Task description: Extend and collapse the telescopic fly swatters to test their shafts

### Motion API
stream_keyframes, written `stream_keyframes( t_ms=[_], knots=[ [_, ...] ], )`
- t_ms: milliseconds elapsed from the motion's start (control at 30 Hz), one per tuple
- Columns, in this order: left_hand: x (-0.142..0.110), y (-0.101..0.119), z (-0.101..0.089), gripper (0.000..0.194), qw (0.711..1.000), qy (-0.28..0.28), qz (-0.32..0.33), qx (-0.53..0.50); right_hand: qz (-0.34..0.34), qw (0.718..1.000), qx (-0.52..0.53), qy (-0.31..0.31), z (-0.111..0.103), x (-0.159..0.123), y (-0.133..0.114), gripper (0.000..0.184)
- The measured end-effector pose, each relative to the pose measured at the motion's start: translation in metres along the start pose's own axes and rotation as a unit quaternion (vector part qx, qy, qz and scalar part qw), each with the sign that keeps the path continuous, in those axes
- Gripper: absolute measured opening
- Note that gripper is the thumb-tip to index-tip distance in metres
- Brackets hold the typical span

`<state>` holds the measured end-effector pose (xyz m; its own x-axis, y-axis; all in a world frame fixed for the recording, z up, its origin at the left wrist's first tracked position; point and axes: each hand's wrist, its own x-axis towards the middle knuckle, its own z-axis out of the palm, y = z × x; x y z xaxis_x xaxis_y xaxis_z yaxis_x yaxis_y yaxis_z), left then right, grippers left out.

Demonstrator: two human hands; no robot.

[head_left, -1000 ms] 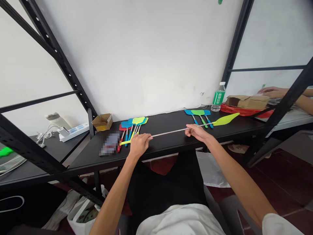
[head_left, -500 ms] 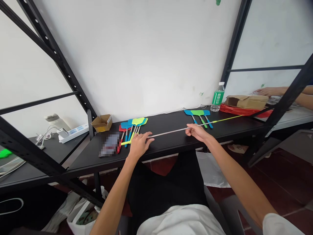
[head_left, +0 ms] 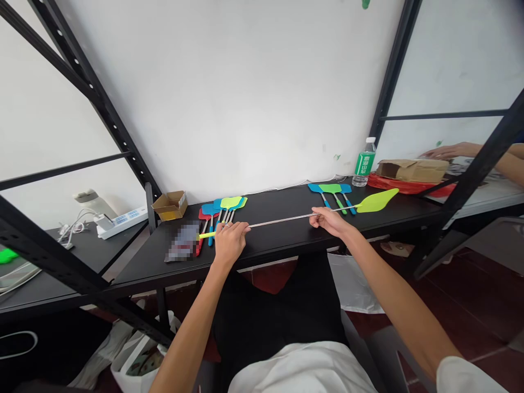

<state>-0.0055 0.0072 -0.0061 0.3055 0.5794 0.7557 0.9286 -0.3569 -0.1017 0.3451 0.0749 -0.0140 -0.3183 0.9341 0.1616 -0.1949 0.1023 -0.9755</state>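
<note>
We are holding a yellow-green telescopic fly swatter across the front of us, above the black table, with its bare metal shaft running between our two hands. Our left hand is closing over the handle end, back of the hand upward; its fingers are lying bent and close together over the swatter, and a short piece of yellow handle is sticking out beyond them. Our right hand is pinching the shaft between thumb and forefinger, the other fingers curling in below, though we cannot tell exactly how they are meeting. Past that hand, the swatter's paddle is tilting slightly upward, its broad face showing

Behind our left hand we are seeing a bunch of shorter swatters: a red swatter, blue ones and yellow ones. Beyond our right hand, a green swatter is lying between two blue ones, their handles pointing toward us. A green-labelled plastic bottle is standing upright near them, just beside a red plastic bag bearing a brown cardboard box. At the far left end of our table, a small open carton is sitting behind a pixelated flat item
</note>
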Motion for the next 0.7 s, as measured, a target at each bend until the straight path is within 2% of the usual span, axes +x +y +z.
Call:
stream_keyframes(
  t_ms=[400, 700],
  knots=[
    [0.0, -0.001, 0.0034, 0.024, 0.998, 0.002, 0.016, -0.059, 0.005, 0.999, 0.039, 0.016, -0.0022, 0.0032, 0.0011, 0.035],
    [-0.0004, 0.0001, 0.0014, 0.02, 0.999, 0.046, -0.002, -0.003, 0.004, 1.0, 0.023, -0.002, -0.0005, 0.0015, 0.0001, 0.038]
  ],
)
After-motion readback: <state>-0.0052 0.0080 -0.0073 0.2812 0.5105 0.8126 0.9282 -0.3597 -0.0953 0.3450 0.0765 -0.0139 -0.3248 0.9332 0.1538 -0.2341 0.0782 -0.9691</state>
